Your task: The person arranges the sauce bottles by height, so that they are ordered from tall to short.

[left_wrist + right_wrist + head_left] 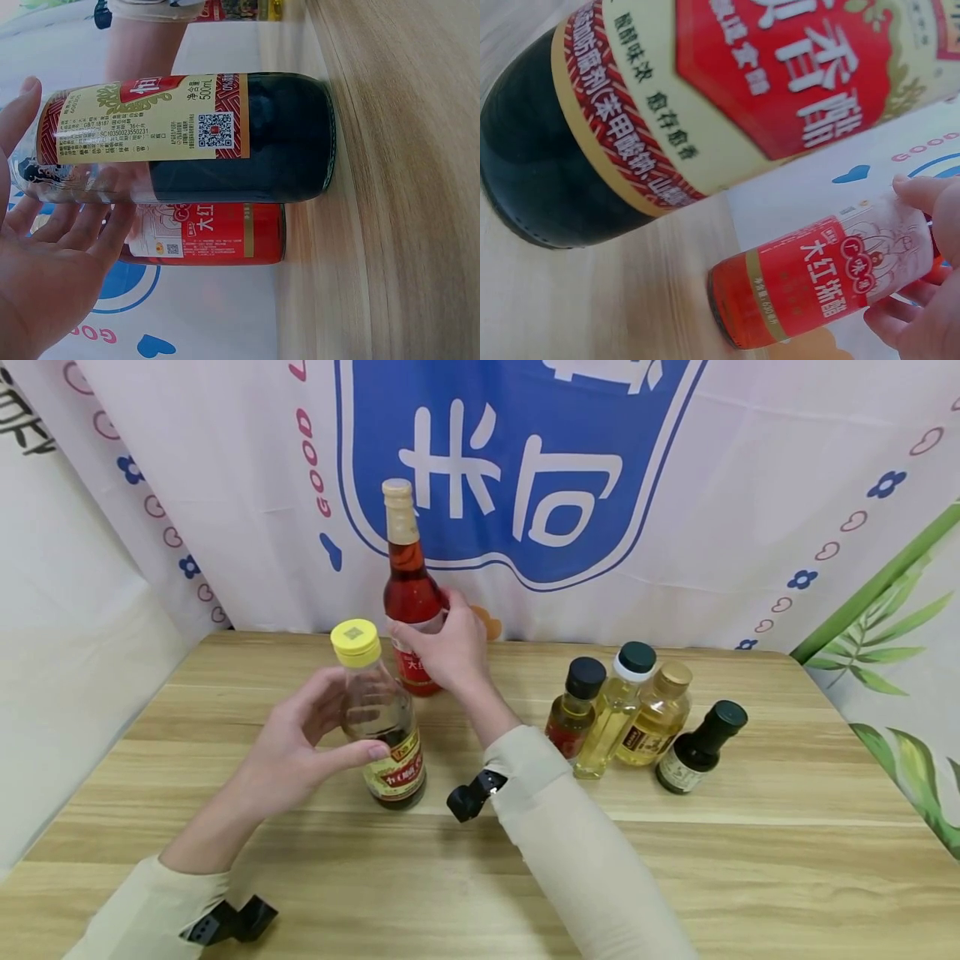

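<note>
A clear glass vinegar bottle (401, 774) with a yellow cap and dark liquid stands on the wooden table. My left hand (281, 756) is around its left side, thumb in front of the label and fingers behind. In the left wrist view those fingers (71, 232) look fairly straight; whether they touch the glass is hard to tell. Farther back is a red vinegar bottle (411, 597) with a cream-coloured cap. My right hand (459, 643) grips it from the right, thumb and fingers on opposite sides, also seen on the red bottle (810, 274) in the right wrist view.
To the right stand several small bottles: a black-capped one (572, 722), a tall oil bottle (611, 718), a gold-capped oil bottle (658, 718) and a dark green-capped bottle (693, 756). A printed white cloth (712, 485) hangs behind the table (420, 877).
</note>
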The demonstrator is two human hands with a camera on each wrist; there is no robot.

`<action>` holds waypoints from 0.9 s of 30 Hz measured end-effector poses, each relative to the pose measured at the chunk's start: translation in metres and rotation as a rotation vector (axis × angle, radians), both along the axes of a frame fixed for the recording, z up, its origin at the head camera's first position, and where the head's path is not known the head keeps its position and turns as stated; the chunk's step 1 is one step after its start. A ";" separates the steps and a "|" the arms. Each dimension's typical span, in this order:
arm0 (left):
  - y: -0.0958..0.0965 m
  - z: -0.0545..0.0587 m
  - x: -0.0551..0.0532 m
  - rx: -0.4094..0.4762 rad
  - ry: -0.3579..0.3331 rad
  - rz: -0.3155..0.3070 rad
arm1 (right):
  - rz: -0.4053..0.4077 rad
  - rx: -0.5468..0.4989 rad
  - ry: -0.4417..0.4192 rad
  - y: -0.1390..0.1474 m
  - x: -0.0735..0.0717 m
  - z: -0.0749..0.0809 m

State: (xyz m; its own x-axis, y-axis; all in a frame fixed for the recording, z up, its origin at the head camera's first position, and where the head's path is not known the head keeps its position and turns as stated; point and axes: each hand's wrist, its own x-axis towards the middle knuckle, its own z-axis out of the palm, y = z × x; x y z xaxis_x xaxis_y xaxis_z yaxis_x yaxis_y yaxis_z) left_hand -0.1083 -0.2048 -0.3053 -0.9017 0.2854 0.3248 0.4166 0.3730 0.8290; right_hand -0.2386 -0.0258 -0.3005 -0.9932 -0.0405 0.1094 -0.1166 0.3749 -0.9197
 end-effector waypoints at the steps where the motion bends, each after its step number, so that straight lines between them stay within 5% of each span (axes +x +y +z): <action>1: 0.000 0.000 0.000 0.001 0.000 0.000 | 0.001 -0.006 0.005 0.001 0.001 0.001; 15: 0.001 -0.001 -0.001 0.012 0.021 -0.008 | -0.022 -0.082 0.090 0.026 0.035 0.048; 27: 0.001 0.000 0.000 0.011 0.006 -0.006 | -0.045 0.041 0.165 0.068 0.068 0.093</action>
State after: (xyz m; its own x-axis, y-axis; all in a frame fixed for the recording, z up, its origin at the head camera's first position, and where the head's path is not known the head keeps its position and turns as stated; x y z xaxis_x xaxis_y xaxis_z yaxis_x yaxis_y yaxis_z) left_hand -0.1086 -0.2035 -0.3056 -0.8980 0.2866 0.3337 0.4239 0.3611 0.8306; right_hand -0.1709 0.0423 -0.2076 -0.9629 -0.0045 0.2699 -0.2468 0.4202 -0.8733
